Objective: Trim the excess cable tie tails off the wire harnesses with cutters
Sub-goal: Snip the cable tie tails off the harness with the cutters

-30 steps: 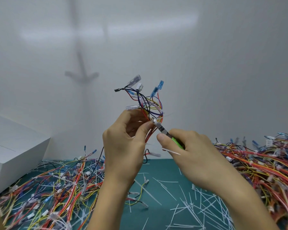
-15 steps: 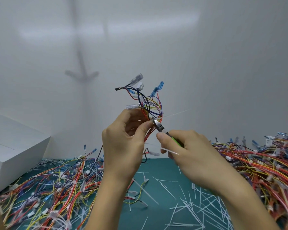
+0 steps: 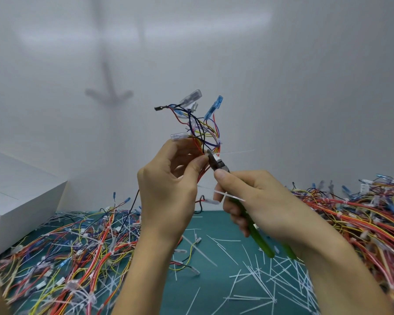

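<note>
At mid-frame the left grip (image 3: 168,192) is pinching a wire harness (image 3: 203,130) upright, its blue and clear terminals fanning toward the top. The right grip (image 3: 264,201) is curling round cutters (image 3: 217,163) with green handles, their nose touching the bundle beside a thin white tie tail (image 3: 237,152) that is pointing right. Cut tails (image 3: 259,276) are littering the teal tabletop (image 3: 214,292) at lower right, and harness heaps (image 3: 66,258) are lying along both sides.

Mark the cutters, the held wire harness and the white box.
cutters (image 3: 217,163), head view, on the metal head.
wire harness (image 3: 209,113), head view, on a blue connector.
white box (image 3: 27,205), head view, on its side face.
</note>
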Demonstrator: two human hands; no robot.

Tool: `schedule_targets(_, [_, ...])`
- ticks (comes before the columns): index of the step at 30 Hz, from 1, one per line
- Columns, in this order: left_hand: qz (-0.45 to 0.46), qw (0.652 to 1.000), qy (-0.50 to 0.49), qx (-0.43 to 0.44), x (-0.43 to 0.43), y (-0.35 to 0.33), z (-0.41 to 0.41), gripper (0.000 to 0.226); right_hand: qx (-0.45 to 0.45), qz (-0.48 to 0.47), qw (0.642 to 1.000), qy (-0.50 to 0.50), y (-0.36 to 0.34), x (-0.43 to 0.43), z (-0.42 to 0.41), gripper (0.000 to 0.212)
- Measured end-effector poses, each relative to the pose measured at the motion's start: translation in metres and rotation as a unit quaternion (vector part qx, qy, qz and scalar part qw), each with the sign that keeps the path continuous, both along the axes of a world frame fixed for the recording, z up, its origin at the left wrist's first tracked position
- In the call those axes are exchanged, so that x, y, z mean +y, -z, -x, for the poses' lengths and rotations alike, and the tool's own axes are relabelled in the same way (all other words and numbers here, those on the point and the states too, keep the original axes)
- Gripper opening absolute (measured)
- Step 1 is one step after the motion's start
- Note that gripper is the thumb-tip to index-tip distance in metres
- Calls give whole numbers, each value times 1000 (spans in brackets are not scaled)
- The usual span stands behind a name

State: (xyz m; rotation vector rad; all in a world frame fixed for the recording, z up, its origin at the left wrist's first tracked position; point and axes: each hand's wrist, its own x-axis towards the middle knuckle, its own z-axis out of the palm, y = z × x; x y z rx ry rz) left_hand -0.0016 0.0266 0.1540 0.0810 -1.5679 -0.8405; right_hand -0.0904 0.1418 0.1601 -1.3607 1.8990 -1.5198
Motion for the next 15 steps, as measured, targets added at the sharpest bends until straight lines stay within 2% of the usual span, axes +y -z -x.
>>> schedule_targets(3, [11, 1000, -18, -3, 0, 1, 1, 22, -37, -9, 999, -32, -3, 5, 0, 43])
schedule_targets(6, [11, 1000, -16, -6, 1, 1, 1, 20, -33, -18, 999, -34, -4, 7, 0, 44])
schedule_targets(10, [-3, 1000, -6, -1, 1, -1, 1, 18, 76, -20, 996, 35, -1, 3, 3, 50])
schedule_targets(15, [-3, 1000, 1, -7, -2, -3, -2, 19, 148, -12, 987, 62, -2, -1, 1, 64])
